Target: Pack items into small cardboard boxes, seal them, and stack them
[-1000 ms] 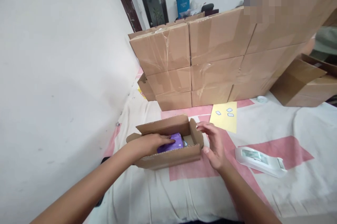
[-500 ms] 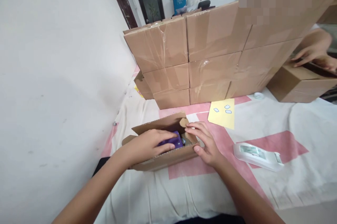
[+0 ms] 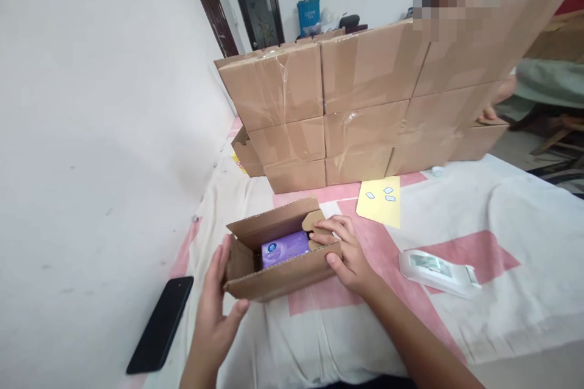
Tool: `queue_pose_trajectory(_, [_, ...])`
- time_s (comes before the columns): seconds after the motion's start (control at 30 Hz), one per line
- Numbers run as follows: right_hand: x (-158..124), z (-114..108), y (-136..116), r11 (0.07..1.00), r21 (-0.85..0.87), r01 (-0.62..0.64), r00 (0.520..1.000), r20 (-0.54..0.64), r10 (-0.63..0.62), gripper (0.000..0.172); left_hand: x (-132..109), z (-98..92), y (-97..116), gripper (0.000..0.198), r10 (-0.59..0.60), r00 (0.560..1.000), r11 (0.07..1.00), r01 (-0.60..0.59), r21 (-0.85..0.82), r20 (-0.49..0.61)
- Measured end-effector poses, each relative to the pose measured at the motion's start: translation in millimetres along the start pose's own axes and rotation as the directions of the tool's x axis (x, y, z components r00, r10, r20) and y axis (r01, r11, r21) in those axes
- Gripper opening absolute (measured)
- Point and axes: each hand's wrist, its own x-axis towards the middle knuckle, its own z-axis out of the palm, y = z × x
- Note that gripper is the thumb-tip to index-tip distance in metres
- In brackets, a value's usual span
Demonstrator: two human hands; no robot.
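Observation:
A small cardboard box (image 3: 283,274) sits on the cloth in front of me with its top flaps up. Inside lies a purple tissue pack (image 3: 286,250). My left hand (image 3: 216,301) is at the box's left end, fingers stretched flat along the outside of the end flap, thumb spread away near the front corner. At the opposite end my right hand (image 3: 344,255) grips the box, its fingers over the small right flap and its thumb on the front wall. Nothing lies between the left fingers and thumb.
A tall wall of taped cardboard boxes (image 3: 365,115) stands behind. Nearby lie a yellow card (image 3: 379,213) with three drawn shapes, a white device (image 3: 438,273) and a black phone (image 3: 159,325). Beyond the cardboard, another person's hand (image 3: 489,114) rests at a box (image 3: 479,140).
My left hand has come off the purple tissue pack and moved left, out to the box's end. My right hand stays at the right end. The other person's box is now mostly behind the cardboard wall.

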Motion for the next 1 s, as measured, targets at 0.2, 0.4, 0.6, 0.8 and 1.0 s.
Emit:
queue_pose_trajectory(0.2, [-1, -2, -1, 0.998, 0.033, -0.059, 0.998, -0.016, 0.059, 0.036, 18, 20.0, -7, 0.055, -0.09, 0.994, 0.995, 0.093, -0.03, 0.065])
queue_pose_trajectory(0.4, [-9, 8, -4, 0.957, 0.111, -0.268, 0.962, -0.029, 0.272, 0.079, 36, 32.9, -20, 0.079, 0.067, 0.979, 0.936, 0.005, 0.353, -0.191])
queue_pose_trajectory(0.6, [-1, 7, -4, 0.986, 0.081, -0.148, 0.989, -0.008, 0.149, 0.094, 39, 26.5, -35, 0.064, 0.183, 0.961, 0.913, -0.088, 0.399, -0.206])
queue_pose_trajectory(0.8, [6, 9, -5, 1.0, -0.019, 0.014, 0.991, -0.136, -0.017, 0.051, 40, 21.2, -45, 0.042, 0.12, 0.992, 0.739, -0.065, 0.671, -0.037])
queue_pose_trajectory(1.0, [6, 17, 3, 0.998, -0.053, 0.022, 0.972, -0.231, -0.033, 0.037, 39, 14.5, -62, 0.047, 0.336, 0.908, 0.503, -0.397, 0.768, 0.249])
